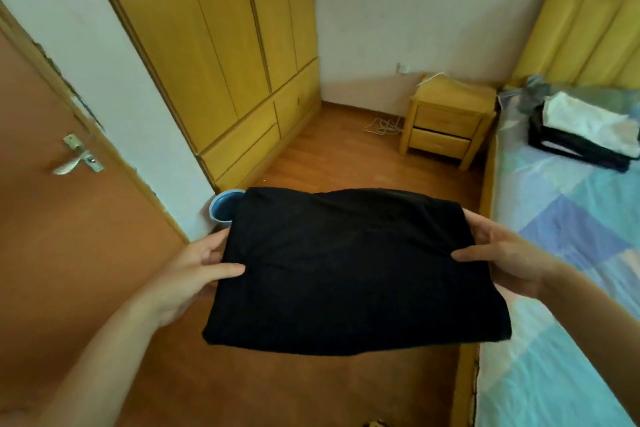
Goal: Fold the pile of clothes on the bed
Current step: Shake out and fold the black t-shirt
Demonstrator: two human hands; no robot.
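A folded black garment (349, 270) hangs flat in the air over the wooden floor, beside the bed. My left hand (197, 270) grips its left edge with the thumb on top. At the right edge my right hand (502, 253) holds it the same way. The bed (554, 288) with a blue and white checked sheet runs along the right side. At its far end lies a stack of folded clothes (585, 135), black pieces underneath and a white piece on top, with a grey garment (536, 87) behind it.
A yellow wooden wardrobe (225, 55) stands at the back left, a closed brown door (62, 184) on the left. A blue bin (223, 206) sits behind the garment's left corner. A nightstand (446, 121) stands by the headboard, with a white cable (382, 126) on the floor.
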